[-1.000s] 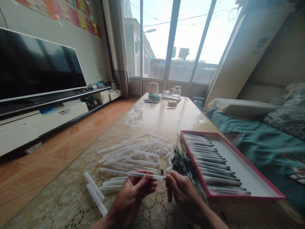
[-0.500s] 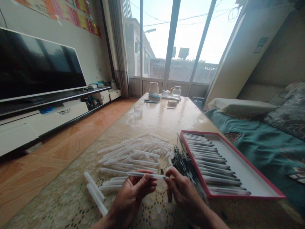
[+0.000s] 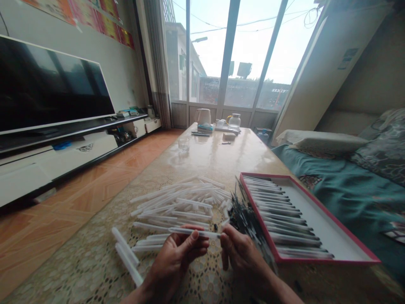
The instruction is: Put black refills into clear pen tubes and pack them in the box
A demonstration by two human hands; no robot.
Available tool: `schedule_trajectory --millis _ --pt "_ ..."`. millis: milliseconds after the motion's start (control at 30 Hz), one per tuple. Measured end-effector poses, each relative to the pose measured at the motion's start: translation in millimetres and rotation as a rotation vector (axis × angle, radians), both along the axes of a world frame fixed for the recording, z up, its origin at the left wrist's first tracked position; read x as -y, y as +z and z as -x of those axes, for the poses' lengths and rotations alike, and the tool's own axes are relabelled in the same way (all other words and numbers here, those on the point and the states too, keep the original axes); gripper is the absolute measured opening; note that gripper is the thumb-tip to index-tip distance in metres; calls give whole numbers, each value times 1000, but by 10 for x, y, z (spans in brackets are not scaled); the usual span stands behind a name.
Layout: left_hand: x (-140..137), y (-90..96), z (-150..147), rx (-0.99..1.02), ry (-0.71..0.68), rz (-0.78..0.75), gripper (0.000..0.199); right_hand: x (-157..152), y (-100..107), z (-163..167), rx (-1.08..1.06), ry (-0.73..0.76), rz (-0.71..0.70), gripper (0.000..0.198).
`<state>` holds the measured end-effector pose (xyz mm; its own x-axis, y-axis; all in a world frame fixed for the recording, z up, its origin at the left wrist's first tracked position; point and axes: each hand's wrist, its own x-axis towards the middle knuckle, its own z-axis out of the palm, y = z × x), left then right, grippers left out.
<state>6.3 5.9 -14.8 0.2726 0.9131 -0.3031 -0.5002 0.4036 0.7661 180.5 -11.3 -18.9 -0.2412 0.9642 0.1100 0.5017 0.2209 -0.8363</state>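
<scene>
Counting from the hands as the clock's centre, I judge the work well under way but far from done. A row of pens with dark cores [image 3: 289, 223] lies in the red-rimmed box [image 3: 332, 236] toward three o'clock, and these look finished. Left over are the heap of white tubes [image 3: 180, 207] toward eleven, more loose tubes [image 3: 128, 253] toward nine, and the bundle of dark rods [image 3: 245, 217] toward one. I take the heap to outnumber the row.

The pen in hand [image 3: 209, 234] lies crosswise above the table [image 3: 228, 158]. My left hand [image 3: 183, 253] grips its barrel between thumb and fingers; my right hand [image 3: 243, 253] pinches its right end, though the fingers hide exactly what sits between them.

On edges: I have little slack toward two o'clock, where the rods crowd right against the box wall. The table's left edge runs past the loose tubes, so a sweep toward nine could roll one off. Room opens toward twelve, between the heap and the drinking glass [image 3: 183, 145], and in the box's right-hand half, beyond the pen ends.
</scene>
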Motion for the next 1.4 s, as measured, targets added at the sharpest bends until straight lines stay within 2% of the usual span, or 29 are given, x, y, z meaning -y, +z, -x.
schedule_trajectory --millis 267,567,733,833,933,1033,1167,1300,1400 --pt "-4 -37 7 22 -9 -26 19 -1 38 -23 17 5 -13 35" --pt "3 -21 3 7 -26 -27 20 37 91 -16 -90 29 77 35" --pt "-12 -21 37 28 23 14 15 8 165 -147 -77 -127 103 35" --pt "-11 -28 38 16 27 0 15 -24 175 -241 22 -281 3 36" --pt "1 -31 11 -24 3 -54 17 -23 174 -270 178 -346 -210 27" --pt "14 -29 -16 -113 -26 -112 21 0 164 -233 341 -212 -326 19" --pt "5 -58 -24 -212 -84 -173 25 -8 128 -185 526 -57 -338 9" --pt "-9 -100 -16 -251 -56 -187 40 -66 93 -231 654 -26 -373 10" --pt "32 -31 10 -373 -57 -243 47 -103 51 -307 670 -67 -389 10"
